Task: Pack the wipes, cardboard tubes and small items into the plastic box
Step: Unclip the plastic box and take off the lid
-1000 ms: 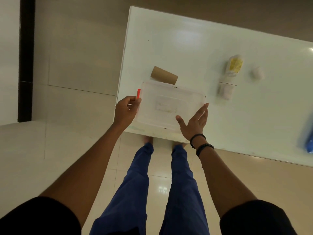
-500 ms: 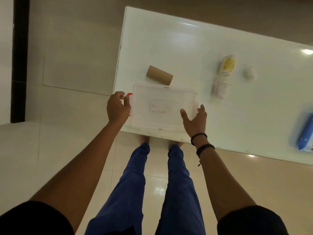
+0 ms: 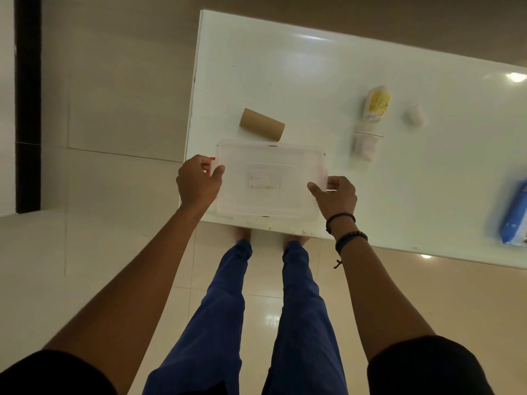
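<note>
White glossy table (image 3: 285, 81) over beige tiled floor (image 3: 99, 109): left hand (image 3: 198, 182) and right hand (image 3: 336, 195) clasp the lidded plastic box (image 3: 268, 181) by its ends at the near edge.

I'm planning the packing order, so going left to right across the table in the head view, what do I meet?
left hand → plastic box → right hand → white container → small white cup → blue wipes pack
</note>
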